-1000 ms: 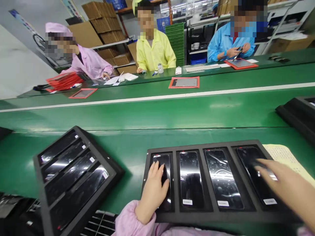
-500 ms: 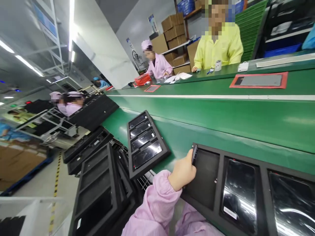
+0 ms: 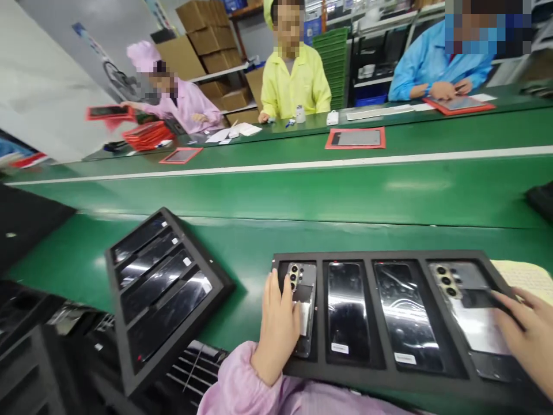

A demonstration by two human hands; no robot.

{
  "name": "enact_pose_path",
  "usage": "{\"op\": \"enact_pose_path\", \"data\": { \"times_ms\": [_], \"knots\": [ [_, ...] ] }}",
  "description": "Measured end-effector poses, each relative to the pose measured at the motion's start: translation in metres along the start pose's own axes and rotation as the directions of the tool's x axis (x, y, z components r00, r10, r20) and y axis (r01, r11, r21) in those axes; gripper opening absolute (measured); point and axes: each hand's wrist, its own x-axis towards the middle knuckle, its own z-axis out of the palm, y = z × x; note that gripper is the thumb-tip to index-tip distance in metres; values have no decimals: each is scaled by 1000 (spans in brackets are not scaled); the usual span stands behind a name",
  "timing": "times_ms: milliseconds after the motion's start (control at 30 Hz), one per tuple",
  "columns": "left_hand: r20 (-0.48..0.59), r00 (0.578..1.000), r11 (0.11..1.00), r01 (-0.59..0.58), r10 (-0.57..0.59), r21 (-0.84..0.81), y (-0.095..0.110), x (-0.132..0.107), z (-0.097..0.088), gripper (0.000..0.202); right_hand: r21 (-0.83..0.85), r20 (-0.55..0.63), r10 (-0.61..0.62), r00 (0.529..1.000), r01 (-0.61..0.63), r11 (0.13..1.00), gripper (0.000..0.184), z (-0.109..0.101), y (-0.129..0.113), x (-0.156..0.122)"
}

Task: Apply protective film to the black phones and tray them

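Note:
My left hand (image 3: 279,325) lies with fingers stretched out over the left edge of a phone (image 3: 306,314), back up with its camera lenses showing, in the leftmost slot of a black foam tray (image 3: 319,373). My right hand (image 3: 529,331) is at the tray's right end, its fingers apart and over the side of another back-up phone (image 3: 479,328). Between them, a dark-screened phone (image 3: 347,305) and a second screen-up phone (image 3: 406,311) fill the middle slots, each with a white label.
A second foam tray (image 3: 218,279) with screen-up phones stands tilted on the green bench (image 3: 242,242) at left. Black trays (image 3: 56,357) and a wire rack (image 3: 196,366) are below it. Yellow paper (image 3: 529,276) lies at right. Three co-workers sit behind the raised green ledge (image 3: 268,153).
The view has swung right. The leftmost slot, bare before while my left hand held a thin dark phone edge-on above it, now holds a phone. My right hand has come into view.

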Motion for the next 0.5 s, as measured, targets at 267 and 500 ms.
{"op": "enact_pose_path", "data": {
  "times_ms": [267,500],
  "knots": [
    [545,818,928,-328,185,177,85,15,43,68,-30,457,28,889,-16,999,34,-8,-129,24],
    [526,839,890,-341,142,303,96,23,45,67,103,679,129,723,-268,958,53,-13,-140,38]
  ]
}}
